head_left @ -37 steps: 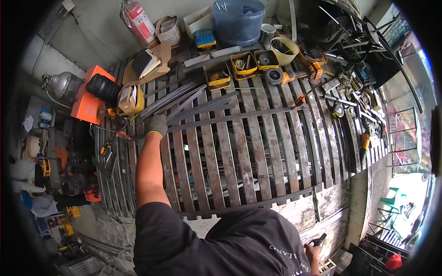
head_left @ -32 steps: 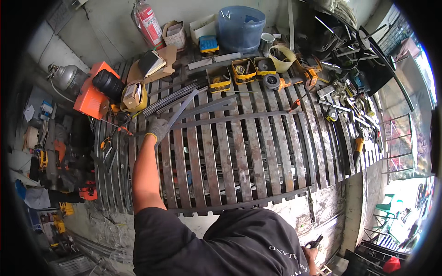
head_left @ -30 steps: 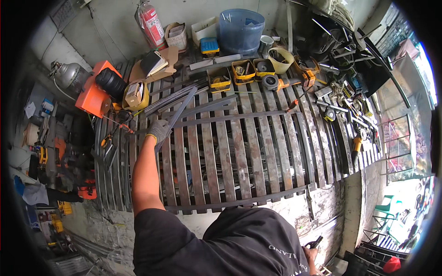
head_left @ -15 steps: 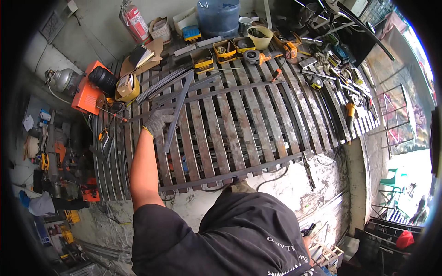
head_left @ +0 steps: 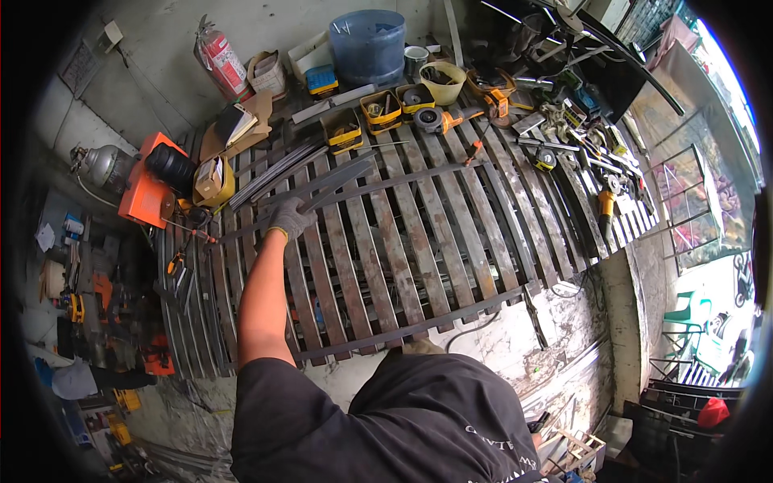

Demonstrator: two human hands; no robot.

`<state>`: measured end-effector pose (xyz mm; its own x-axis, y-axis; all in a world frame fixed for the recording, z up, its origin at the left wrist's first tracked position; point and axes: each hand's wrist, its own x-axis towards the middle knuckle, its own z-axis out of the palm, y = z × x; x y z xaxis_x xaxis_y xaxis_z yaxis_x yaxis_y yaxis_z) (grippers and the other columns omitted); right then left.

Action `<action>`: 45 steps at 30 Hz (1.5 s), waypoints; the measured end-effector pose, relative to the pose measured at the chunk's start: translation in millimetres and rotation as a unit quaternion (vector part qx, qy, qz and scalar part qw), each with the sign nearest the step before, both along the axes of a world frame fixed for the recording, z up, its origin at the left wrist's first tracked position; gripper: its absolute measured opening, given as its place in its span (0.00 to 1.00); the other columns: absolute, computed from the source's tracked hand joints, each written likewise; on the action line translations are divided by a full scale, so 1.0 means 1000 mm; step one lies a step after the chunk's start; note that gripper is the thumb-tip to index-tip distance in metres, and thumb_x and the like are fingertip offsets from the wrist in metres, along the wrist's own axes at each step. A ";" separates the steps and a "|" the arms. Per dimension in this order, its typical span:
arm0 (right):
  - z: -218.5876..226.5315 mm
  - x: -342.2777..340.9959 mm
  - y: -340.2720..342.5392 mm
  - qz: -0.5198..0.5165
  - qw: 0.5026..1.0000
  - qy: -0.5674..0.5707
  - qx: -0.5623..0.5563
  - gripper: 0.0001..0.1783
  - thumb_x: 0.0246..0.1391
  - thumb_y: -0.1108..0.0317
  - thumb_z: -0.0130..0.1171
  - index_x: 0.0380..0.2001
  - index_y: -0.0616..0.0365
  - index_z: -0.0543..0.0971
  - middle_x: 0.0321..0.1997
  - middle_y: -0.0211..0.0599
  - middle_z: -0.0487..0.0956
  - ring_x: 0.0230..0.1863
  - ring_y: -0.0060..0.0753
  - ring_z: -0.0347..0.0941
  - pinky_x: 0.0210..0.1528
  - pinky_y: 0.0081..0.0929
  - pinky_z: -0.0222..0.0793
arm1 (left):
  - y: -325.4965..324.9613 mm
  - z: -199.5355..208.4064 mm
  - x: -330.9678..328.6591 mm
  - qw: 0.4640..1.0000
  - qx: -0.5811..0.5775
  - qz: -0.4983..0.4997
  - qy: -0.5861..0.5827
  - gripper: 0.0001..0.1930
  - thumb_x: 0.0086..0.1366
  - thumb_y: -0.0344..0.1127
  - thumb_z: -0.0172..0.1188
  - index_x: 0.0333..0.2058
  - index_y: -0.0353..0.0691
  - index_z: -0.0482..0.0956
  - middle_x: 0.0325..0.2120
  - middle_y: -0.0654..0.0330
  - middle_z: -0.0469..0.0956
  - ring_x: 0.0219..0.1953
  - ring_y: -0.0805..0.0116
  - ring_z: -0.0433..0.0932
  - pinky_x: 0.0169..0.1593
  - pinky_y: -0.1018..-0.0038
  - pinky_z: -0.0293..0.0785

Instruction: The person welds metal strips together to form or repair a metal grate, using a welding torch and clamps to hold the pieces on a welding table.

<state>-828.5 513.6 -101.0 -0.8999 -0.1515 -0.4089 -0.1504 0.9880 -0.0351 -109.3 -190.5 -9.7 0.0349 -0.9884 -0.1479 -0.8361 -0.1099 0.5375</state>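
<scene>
My left hand, in a grey knit glove with a yellow cuff, is closed on the near end of a flat steel bar. The bar slants away to the right, low over the slatted metal bench. A long flat strip lies crosswise on the slats beside it, and an orange-handled clamp stands near the strip's right end. Of my right hand only a sliver of skin shows past my dark shirt, by a small dark object; its fingers are hidden.
Yellow bins of small parts, an orange angle grinder and a blue tub line the bench's back. Metal lengths lie behind my left hand. Tools crowd the right; an orange machine stands left.
The steel bar has swung from pointing nearly straight away to slanting right, its near end lifted off the front slats. My left hand has shifted slightly right with it. The view has tilted slightly.
</scene>
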 end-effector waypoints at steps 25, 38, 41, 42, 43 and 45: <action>0.137 0.064 -0.120 -0.096 0.989 -0.109 0.029 0.30 0.36 0.63 0.85 0.38 0.71 0.81 0.31 0.47 0.85 0.29 0.41 0.85 0.31 0.40 0.82 | -0.131 -0.042 -0.040 0.981 -0.070 -0.017 -0.178 0.15 0.53 0.43 0.73 0.33 0.37 0.90 0.37 0.39 0.86 0.43 0.35 0.86 0.47 0.47 0.82; 0.041 0.117 -0.029 -0.102 0.981 -0.159 -0.045 0.38 0.31 0.42 0.85 0.35 0.67 0.88 0.40 0.52 0.90 0.42 0.44 0.89 0.49 0.36 0.86 | -0.073 -0.048 0.016 0.917 -0.130 0.090 0.367 0.23 0.79 0.31 0.51 0.68 0.30 0.72 0.65 0.46 0.77 0.67 0.54 0.75 0.70 0.64 0.68; 0.022 0.128 0.006 -0.096 0.965 -0.242 -0.006 0.39 0.30 0.46 0.86 0.37 0.71 0.88 0.38 0.53 0.89 0.40 0.47 0.89 0.46 0.40 0.86 | -0.034 -0.040 -0.011 0.985 -0.101 -0.004 0.142 0.21 0.72 0.25 0.60 0.62 0.29 0.75 0.57 0.47 0.81 0.60 0.54 0.78 0.67 0.59 0.71; 0.011 0.121 0.001 -0.029 0.960 -0.277 0.010 0.39 0.30 0.46 0.86 0.37 0.71 0.88 0.38 0.53 0.89 0.40 0.47 0.89 0.45 0.40 0.86 | 0.013 -0.024 0.043 0.984 -0.138 -0.001 0.108 0.20 0.71 0.24 0.62 0.60 0.27 0.75 0.55 0.48 0.81 0.58 0.54 0.79 0.66 0.58 0.72; 0.003 0.120 0.006 0.008 0.954 -0.298 0.025 0.40 0.29 0.45 0.86 0.38 0.72 0.87 0.39 0.55 0.89 0.42 0.48 0.89 0.47 0.39 0.86 | 0.041 -0.019 0.045 0.968 -0.140 0.019 0.210 0.19 0.74 0.25 0.58 0.61 0.28 0.76 0.56 0.48 0.81 0.57 0.55 0.78 0.64 0.58 0.73; -0.001 0.125 0.030 0.059 0.960 -0.272 0.032 0.41 0.29 0.45 0.86 0.39 0.72 0.87 0.41 0.55 0.89 0.44 0.48 0.89 0.49 0.39 0.85 | 0.083 0.030 -0.016 0.980 -0.021 0.001 0.195 0.19 0.76 0.34 0.58 0.59 0.29 0.81 0.46 0.54 0.85 0.48 0.61 0.82 0.55 0.63 0.78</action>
